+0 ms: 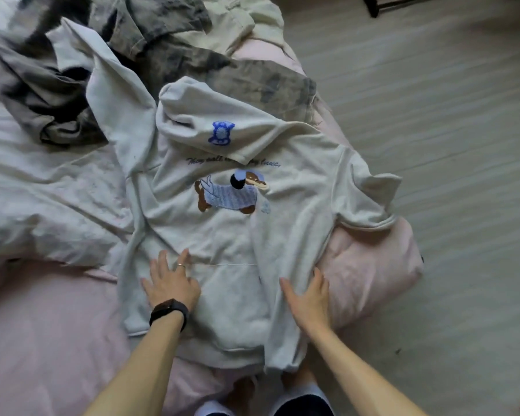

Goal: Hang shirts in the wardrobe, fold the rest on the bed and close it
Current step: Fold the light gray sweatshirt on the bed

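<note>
**Two hands on a white hoodie on the bed**

Head view: one white hoodie [222,235] lies with its front side up on the pink bed [42,340], close to the edge of the bed on the right. Its hood [198,115] is turned down over the chest and carries a small blue patch. Below the hood there is a line of dark script, partly covered, and a sewn picture of a dog [228,193] in a light blue coat. The hem of the hoodie points toward the person.

The left hand [171,285] lies flat on the lower left part of the hoodie, fingers wide apart and straight, holding nothing. It has a ring [180,265] on one finger and a black watch [168,310] at the wrist. The right hand [309,301] rests on the lower right part, thumb spread out and fingers stretched, with the fingertips against a long fold of the cloth. It does not close around anything that I can see.

Behind the hoodie, several grey blotched clothes [42,85] are in a loose heap, and a cream garment [246,19] lies at the far end. A crumpled white sheet [42,190] lies on the left, touching the hoodie's sleeve. On the right of the bed is a pale floor [448,145].
</note>
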A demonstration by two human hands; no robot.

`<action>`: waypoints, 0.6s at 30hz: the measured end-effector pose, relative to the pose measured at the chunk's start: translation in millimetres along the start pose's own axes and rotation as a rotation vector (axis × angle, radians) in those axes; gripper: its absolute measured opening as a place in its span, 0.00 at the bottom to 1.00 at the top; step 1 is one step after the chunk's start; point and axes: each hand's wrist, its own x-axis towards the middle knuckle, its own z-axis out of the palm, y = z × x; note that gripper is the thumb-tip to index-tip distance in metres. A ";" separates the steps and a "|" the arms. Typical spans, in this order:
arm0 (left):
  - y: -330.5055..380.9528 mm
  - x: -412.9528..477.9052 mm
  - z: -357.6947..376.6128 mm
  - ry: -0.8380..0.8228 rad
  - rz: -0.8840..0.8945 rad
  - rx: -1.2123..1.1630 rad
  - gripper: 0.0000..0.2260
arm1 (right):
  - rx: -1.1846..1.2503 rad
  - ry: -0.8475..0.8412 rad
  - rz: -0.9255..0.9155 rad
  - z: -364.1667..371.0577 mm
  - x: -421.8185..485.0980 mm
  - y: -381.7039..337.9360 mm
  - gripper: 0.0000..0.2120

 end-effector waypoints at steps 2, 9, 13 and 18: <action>-32.2 -8.8 4.9 0.045 -0.103 -0.055 0.30 | -0.109 -0.030 -0.010 24.6 -26.1 9.2 0.50; -121.1 -13.6 34.0 -0.010 -0.117 -0.249 0.27 | -0.534 0.225 -0.266 79.7 -74.2 35.4 0.40; -144.6 -31.5 58.5 0.058 -0.001 -0.266 0.24 | -0.760 0.211 -0.382 87.6 -82.2 58.6 0.48; -154.5 -78.3 68.4 0.080 0.010 -0.182 0.24 | -0.942 0.211 -0.526 60.0 -106.0 68.5 0.37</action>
